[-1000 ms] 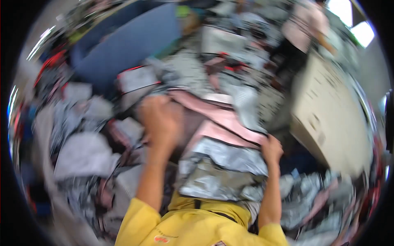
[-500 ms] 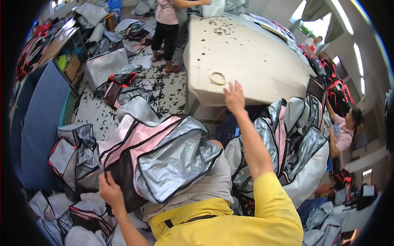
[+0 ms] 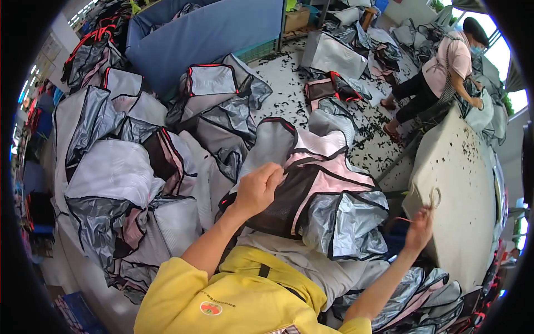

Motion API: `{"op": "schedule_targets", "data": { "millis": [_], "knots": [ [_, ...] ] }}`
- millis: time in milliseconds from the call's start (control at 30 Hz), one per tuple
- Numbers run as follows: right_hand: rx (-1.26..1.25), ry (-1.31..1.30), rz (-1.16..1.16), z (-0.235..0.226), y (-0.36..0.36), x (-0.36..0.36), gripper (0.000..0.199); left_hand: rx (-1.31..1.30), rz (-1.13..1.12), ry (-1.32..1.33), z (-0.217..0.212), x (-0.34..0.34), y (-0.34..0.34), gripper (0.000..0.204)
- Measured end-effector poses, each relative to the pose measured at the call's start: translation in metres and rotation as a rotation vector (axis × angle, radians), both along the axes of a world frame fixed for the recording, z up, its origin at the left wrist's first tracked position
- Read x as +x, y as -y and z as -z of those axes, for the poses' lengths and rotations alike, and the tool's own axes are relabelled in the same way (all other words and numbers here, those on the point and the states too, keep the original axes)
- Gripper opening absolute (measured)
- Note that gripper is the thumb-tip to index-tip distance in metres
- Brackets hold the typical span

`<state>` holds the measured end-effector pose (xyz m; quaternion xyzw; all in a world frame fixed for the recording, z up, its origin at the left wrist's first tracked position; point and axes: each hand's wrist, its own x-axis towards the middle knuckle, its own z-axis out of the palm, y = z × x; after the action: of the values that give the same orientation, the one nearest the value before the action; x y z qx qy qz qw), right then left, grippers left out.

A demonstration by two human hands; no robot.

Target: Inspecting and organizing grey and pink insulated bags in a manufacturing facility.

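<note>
Across my lap lies a half-turned fabric bag (image 3: 328,178) with pale pink panels, black mesh, dark binding and a crumpled silver lining. My left hand (image 3: 258,190) is closed at the mesh side, its fingers pinching the bag's dark edge. On the right, my right hand (image 3: 421,228) is held up by the corner of the cream table, fingers drawn together; what they hold, if anything, is too small to make out. Close to those fingertips is a pale yellow ring-shaped roll (image 3: 436,197); contact is unclear. A thin reddish line (image 3: 403,219) shows beside this hand.
Silver, grey and pink bags (image 3: 117,167) are heaped on my left. A blue padded panel (image 3: 200,42) stands behind them. Black scraps litter the floor (image 3: 283,72) and the cream table (image 3: 461,183). Another person (image 3: 445,72) stands at the table's far end.
My view has swung left. My right hand, spread open before, now has its fingers together near the ring. My left hand has shifted up along the bag's mesh side.
</note>
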<state>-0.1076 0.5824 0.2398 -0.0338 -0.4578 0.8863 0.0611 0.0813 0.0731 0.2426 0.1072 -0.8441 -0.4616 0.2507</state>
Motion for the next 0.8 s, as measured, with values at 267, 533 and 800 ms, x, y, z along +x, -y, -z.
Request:
{"op": "schedule_targets", "data": {
  "millis": [267,533,800],
  "knots": [
    [0.380,0.030,-0.861,-0.063,0.293,0.067,0.029,0.161,0.076,-0.016,-0.002,-0.005,0.003,0.018],
    [1.235,-0.710,-0.458,-0.003,0.350,0.124,0.029,0.429,0.130,0.113,0.000,0.003,0.024,0.025],
    [1.305,-0.825,-0.343,-0.003,0.353,0.120,0.028,0.511,0.140,0.109,0.009,-0.001,0.024,0.028]
  ]
}}
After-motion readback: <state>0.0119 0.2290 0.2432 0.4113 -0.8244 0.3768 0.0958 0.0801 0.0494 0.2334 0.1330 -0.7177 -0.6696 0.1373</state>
